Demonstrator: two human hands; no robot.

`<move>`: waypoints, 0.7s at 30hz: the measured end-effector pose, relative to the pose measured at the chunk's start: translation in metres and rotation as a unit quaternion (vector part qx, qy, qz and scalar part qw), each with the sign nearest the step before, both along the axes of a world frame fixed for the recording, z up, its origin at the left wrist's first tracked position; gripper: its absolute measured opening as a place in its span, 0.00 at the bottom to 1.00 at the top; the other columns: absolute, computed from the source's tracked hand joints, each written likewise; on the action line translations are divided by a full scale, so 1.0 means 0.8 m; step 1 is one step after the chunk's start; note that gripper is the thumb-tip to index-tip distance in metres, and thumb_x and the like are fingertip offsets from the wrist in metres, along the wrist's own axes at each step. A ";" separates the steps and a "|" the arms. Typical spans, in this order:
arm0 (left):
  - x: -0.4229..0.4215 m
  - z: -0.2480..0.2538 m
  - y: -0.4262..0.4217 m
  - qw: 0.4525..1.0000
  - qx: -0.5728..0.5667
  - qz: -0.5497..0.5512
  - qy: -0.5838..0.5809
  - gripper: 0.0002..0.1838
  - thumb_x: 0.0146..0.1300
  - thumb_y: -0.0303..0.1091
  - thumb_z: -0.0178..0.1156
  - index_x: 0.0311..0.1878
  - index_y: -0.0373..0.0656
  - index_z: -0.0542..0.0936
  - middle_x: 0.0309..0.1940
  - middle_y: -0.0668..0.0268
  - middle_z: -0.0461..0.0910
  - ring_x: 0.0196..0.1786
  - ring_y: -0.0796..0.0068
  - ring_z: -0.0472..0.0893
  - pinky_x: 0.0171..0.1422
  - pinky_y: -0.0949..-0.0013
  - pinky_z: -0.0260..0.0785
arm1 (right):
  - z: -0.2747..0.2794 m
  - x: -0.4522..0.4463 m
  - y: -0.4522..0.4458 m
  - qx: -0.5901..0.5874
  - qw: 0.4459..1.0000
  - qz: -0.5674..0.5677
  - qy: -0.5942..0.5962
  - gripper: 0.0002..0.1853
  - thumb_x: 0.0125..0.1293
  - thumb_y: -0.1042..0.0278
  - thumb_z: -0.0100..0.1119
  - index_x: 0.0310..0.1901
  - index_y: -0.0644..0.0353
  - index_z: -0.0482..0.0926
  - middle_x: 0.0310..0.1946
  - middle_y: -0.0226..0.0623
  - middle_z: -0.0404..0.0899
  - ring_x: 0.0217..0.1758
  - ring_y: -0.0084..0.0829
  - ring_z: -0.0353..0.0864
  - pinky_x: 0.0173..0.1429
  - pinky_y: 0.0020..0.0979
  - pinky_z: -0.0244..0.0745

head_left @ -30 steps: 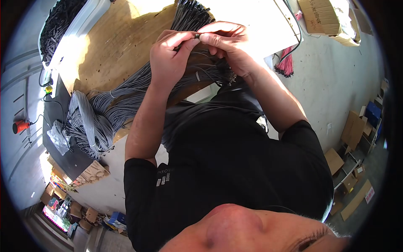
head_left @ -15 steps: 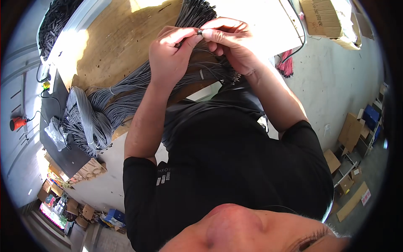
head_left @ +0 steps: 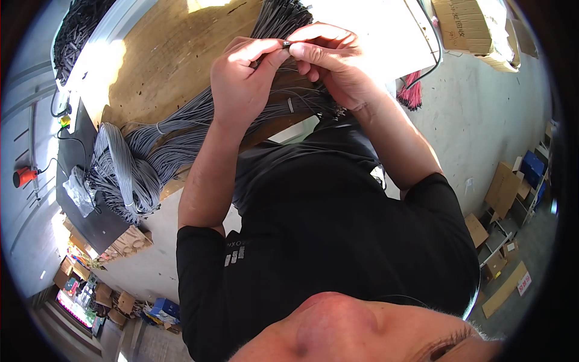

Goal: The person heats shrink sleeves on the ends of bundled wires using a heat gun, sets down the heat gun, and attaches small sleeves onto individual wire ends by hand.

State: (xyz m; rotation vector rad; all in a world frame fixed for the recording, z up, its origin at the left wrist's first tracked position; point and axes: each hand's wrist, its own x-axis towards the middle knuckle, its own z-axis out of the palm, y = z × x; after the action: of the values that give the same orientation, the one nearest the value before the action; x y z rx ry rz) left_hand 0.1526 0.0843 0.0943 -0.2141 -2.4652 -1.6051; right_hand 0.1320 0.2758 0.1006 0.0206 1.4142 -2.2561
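My left hand (head_left: 241, 78) is closed in a pinch, thumb and forefinger on a small black piece (head_left: 286, 45) with a light glint on it. From the other side my right hand (head_left: 335, 57) meets it, thumb and forefinger pinched at the same piece; its other fingers are curled. Its exact kind is too small to make out. Beneath and behind the hands, bundles of grey cables (head_left: 193, 123) lie over the wooden tabletop (head_left: 175, 54). A fanned bunch of dark cable ends (head_left: 280, 21) lies just beyond the fingertips.
A bin of black parts (head_left: 75, 36) stands at the far left. Coiled grey cable (head_left: 123, 175) hangs at the table's left edge, near a clear plastic bag (head_left: 78, 190). At right are a cardboard box (head_left: 461, 27), red wires (head_left: 411, 93) and a black cord (head_left: 435, 60).
Both hands keep their pinch at the small black piece. They have shifted only very slightly, and the piece looks turned a little.
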 end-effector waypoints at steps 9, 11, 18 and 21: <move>0.002 0.005 0.000 1.000 -0.007 0.002 0.030 0.05 0.67 0.30 0.73 0.43 0.41 0.91 0.36 0.62 0.91 0.41 0.64 0.87 0.48 0.65 0.78 | -0.007 0.000 -0.009 0.018 0.999 0.001 0.026 0.07 0.74 0.67 0.73 0.48 0.59 0.88 0.32 0.25 0.84 0.32 0.14 0.79 0.34 0.17 0.71; 0.003 0.008 0.000 0.999 -0.018 0.004 0.032 0.05 0.67 0.30 0.73 0.43 0.41 0.91 0.36 0.62 0.91 0.41 0.64 0.87 0.48 0.65 0.79 | -0.006 0.000 -0.010 0.022 0.999 0.001 0.024 0.06 0.74 0.67 0.73 0.47 0.58 0.88 0.32 0.24 0.84 0.32 0.14 0.78 0.34 0.17 0.70; 0.004 0.007 -0.005 1.000 -0.010 0.013 0.013 0.06 0.67 0.30 0.73 0.43 0.40 0.91 0.36 0.61 0.91 0.42 0.62 0.88 0.47 0.64 0.79 | -0.004 0.000 -0.013 -0.017 1.000 0.009 -0.012 0.05 0.75 0.68 0.71 0.47 0.57 0.88 0.33 0.24 0.84 0.33 0.15 0.78 0.34 0.19 0.71; 0.005 0.008 -0.006 1.000 -0.012 0.014 0.024 0.06 0.66 0.30 0.73 0.43 0.40 0.91 0.36 0.60 0.91 0.42 0.62 0.88 0.47 0.63 0.79 | -0.004 0.000 -0.013 -0.020 1.000 0.013 -0.006 0.05 0.75 0.68 0.71 0.47 0.58 0.88 0.33 0.25 0.84 0.33 0.15 0.78 0.35 0.19 0.72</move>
State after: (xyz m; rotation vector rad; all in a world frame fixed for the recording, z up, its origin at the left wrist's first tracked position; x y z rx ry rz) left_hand 0.1564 0.0798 0.1008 -0.2162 -2.4422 -1.5417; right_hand 0.1323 0.2652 0.0973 0.0037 1.3556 -2.2574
